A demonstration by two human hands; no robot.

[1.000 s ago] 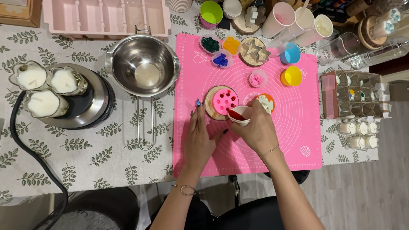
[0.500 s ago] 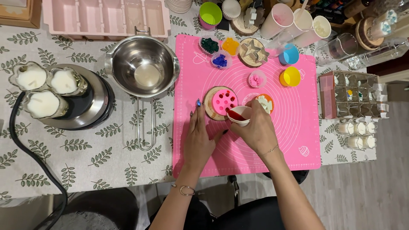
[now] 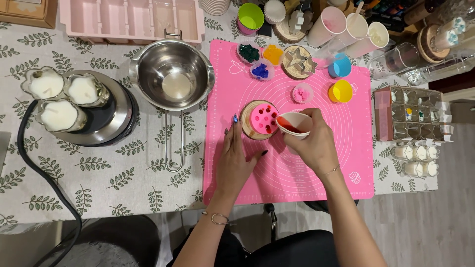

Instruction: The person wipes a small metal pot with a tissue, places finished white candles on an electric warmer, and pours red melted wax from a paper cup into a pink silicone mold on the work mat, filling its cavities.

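Leaf-printed cloth covers the counter (image 3: 99, 173), and a pink silicone mat (image 3: 316, 173) lies on it in front of me. My right hand (image 3: 311, 143) is clamped around a small white cup (image 3: 294, 122) with red liquid inside. A second ago the cup sat lower, near the bottom right edge of the pink mould (image 3: 263, 118); now I have lifted it and tipped it, so its lip points at the mould's right side, just beside the cavities. Several cavities already show red, others remain plain pink, so I judge the filling is partway through and the cup has moved on towards a fresh hole. My left hand (image 3: 235, 158) lies flat on the mat, fingers spread and holding nothing, its fingertips touching the wooden disc (image 3: 247, 129) under the mould to steady it. Behind, a steel pot (image 3: 173, 74) stands near three white candles (image 3: 62, 96) on a round warmer.
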